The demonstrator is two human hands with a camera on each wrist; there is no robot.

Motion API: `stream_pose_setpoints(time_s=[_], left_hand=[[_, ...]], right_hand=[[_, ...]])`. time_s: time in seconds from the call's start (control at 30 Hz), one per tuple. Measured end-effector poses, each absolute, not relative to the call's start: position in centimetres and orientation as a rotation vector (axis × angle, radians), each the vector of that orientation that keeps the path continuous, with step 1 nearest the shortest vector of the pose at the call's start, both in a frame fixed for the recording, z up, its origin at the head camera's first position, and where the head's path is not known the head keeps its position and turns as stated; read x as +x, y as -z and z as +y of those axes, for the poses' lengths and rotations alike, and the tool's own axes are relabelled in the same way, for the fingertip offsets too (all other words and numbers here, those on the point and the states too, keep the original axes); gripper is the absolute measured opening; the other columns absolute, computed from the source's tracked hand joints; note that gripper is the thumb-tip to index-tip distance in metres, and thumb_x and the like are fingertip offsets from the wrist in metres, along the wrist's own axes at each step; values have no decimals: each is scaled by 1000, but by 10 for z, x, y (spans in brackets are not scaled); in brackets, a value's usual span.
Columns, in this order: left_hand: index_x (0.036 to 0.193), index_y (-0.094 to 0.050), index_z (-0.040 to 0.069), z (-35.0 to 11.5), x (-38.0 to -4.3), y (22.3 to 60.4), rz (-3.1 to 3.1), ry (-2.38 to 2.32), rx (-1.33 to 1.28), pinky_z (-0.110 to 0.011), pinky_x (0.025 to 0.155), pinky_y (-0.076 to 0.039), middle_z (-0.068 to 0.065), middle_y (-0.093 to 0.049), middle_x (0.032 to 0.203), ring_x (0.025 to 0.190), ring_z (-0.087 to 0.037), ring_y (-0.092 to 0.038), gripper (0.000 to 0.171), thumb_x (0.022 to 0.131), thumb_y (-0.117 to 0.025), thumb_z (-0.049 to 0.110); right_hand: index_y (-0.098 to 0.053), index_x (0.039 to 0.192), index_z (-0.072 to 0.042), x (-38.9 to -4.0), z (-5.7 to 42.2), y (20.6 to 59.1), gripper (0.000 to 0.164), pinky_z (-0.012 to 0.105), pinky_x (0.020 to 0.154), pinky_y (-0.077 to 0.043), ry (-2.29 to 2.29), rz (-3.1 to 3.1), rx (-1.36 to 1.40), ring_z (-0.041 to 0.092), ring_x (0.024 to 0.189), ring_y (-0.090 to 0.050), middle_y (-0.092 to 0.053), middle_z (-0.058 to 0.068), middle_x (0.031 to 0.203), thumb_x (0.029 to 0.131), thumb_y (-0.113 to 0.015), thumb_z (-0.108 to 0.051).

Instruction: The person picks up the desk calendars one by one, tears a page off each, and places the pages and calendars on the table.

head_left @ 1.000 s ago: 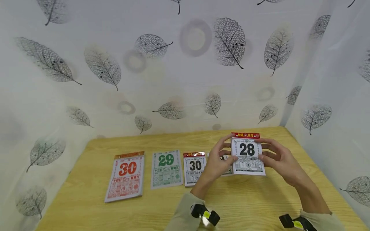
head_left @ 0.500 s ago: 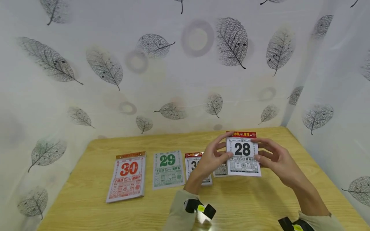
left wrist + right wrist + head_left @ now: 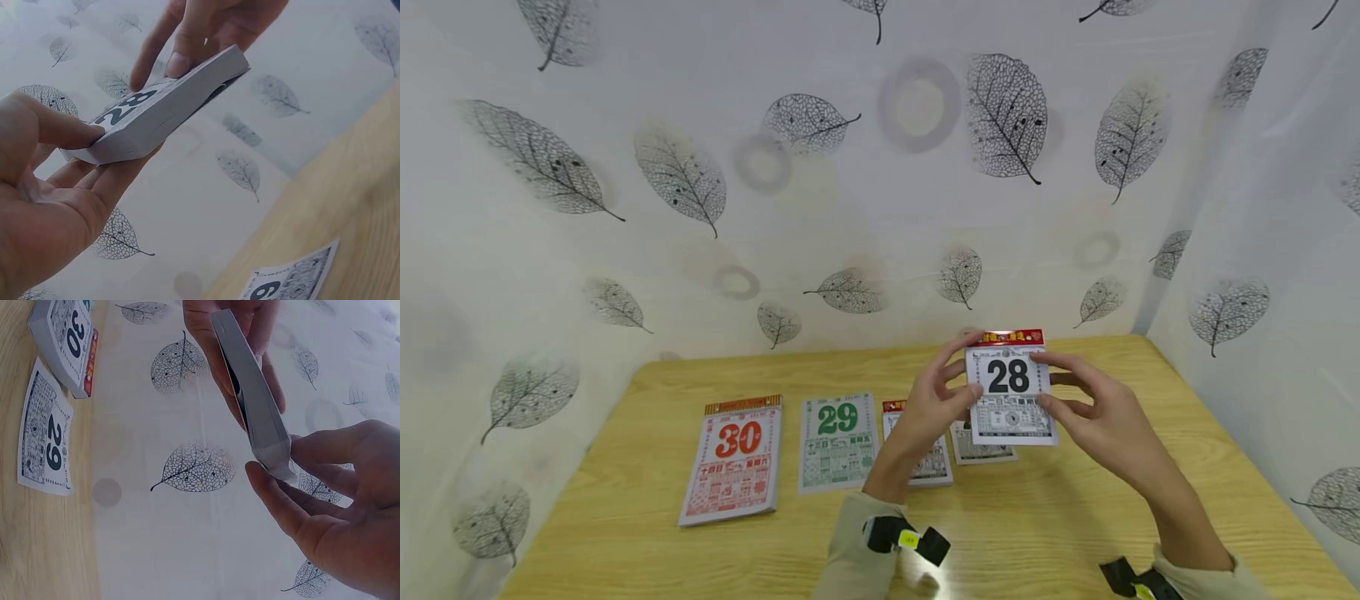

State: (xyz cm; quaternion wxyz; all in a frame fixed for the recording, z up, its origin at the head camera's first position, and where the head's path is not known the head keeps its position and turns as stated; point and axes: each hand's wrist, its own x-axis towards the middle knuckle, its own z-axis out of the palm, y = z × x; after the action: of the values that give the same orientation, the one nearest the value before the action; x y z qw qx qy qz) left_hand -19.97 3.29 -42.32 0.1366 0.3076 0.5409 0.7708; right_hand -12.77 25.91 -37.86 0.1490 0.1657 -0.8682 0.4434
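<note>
Both hands hold up a small tear-off calendar (image 3: 1013, 412) above the table, its red header on top and a black 28 facing me. My left hand (image 3: 927, 402) grips its left side, thumb on the front; the left wrist view shows fingers behind the pad (image 3: 181, 100). At the right side, my right hand (image 3: 1101, 425) holds the edge with thumb and fingers. Below lies a loose black 29 sheet (image 3: 47, 434), partly covered in the head view. A second small calendar (image 3: 65, 337) showing 30 lies beside it, partly behind my left hand and wrist in the head view.
Farther left on the wooden table (image 3: 625, 492) lie a large calendar pad (image 3: 733, 467) with a red 30 and a loose sheet (image 3: 837, 450) with a green 29. Leaf-patterned curtain (image 3: 850, 217) surrounds the back and sides.
The calendar in my hands has moved left and slightly up, both hands travelling with it. More of the small 30 calendar is covered now. The things on the table appear unmoved.
</note>
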Motion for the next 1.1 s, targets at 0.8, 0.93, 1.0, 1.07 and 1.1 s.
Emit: stream_pose_setpoints(time_s=[0.8, 0.93, 1.0, 1.07, 1.1], left_hand=[[159, -38, 25, -15, -201, 427, 1561, -2275, 730, -37, 78, -63, -18, -54, 147, 100, -23, -71, 69, 98, -52, -5], [161, -35, 23, -23, -200, 424, 1547, -2275, 714, -37, 78, -63, -22, -53, 147, 99, -23, -69, 69, 100, -52, -5], [161, -34, 22, -26, -200, 423, 1535, -2285, 703, -36, 77, -63, -23, -54, 146, 98, -22, -69, 68, 101, -51, -4], [161, -35, 23, -30, -199, 421, 1531, -2293, 690, -34, 76, -62, -23, -54, 145, 97, -22, -69, 68, 101, -52, -4], [160, -35, 23, -32, -198, 421, 1532, -2298, 683, -34, 76, -62, -23, -54, 144, 98, -22, -69, 67, 101, -52, -4]], right_hand=[[-73, 122, -4, -129, 209, 390, 48, 23, 115, -37, -845, -2212, 939, 35, 133, -52, -58, 15, 143, 102, -59, -45], [-72, 125, -5, -126, 202, 394, 50, 24, 118, -33, -778, -2270, 964, 36, 136, -50, -56, 13, 147, 102, -59, -47], [-71, 126, -5, -125, 200, 396, 49, 26, 119, -33, -750, -2277, 982, 36, 137, -49, -55, 13, 148, 101, -60, -46], [-71, 126, -6, -124, 198, 397, 48, 27, 119, -33, -734, -2285, 996, 36, 139, -48, -54, 13, 149, 101, -59, -45], [-71, 126, -6, -124, 197, 398, 47, 27, 119, -33, -735, -2284, 1006, 36, 139, -47, -54, 13, 149, 102, -59, -44]])
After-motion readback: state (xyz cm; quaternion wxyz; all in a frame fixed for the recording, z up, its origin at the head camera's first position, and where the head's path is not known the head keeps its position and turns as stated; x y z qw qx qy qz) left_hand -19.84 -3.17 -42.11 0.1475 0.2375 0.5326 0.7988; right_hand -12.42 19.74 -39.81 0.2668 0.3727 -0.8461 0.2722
